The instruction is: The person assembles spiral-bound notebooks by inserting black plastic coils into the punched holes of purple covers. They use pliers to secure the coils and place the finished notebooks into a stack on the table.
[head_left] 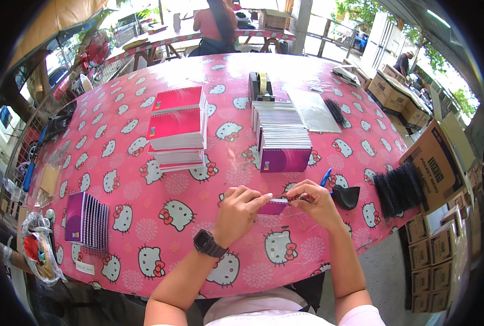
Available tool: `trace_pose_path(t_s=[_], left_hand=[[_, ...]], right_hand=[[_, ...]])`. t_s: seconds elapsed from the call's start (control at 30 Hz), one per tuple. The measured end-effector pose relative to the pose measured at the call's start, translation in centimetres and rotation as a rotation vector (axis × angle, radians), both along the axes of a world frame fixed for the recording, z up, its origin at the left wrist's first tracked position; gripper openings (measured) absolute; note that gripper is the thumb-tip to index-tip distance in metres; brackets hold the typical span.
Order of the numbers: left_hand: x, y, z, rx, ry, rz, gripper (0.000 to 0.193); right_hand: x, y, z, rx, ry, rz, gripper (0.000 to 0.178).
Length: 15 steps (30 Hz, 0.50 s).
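A small purple notebook (273,207) is held low over the pink table in front of me, its punched edge facing up. My left hand (238,211), with a black watch on the wrist, grips its left side between thumb and fingers. At the notebook's right end, my right hand (313,202) is closed in a pinch; a small dark piece, perhaps a coil end, shows at the fingertips. Just beyond my hands stands a long row of purple notebooks (285,161). Beside my right hand lie a blue pen (326,176) and a black scoop-shaped object (345,196).
Pink-covered notebook stacks (178,120) stand mid-table; coil-bound purple notebooks (86,220) stand at left. Black binding coils (396,187) lie at right by a cardboard box (437,168). A tape dispenser (260,87) and clear plastic sheets (313,111) sit farther back. A person (216,27) is beyond the table.
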<state>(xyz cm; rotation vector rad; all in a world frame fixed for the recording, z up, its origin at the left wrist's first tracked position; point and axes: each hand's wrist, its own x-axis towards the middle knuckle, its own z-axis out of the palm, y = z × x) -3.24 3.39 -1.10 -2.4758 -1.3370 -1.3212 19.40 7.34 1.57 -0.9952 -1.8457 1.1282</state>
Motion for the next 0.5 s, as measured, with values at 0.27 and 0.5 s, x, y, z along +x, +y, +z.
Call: trace_pose_path(t_s=[0.27, 0.5], left_hand=[[-0.1, 0.0, 0.2, 0.007, -0.033, -0.015, 0.033], [-0.3, 0.0, 0.1, -0.031, -0.010, -0.021, 0.038]], right_hand=[[-0.4, -0.6, 0.4, 0.319, -0.130, 0.046, 0.026], [0.2, -1.5, 1.4, 0.146, -0.162, 0.126, 0.025]])
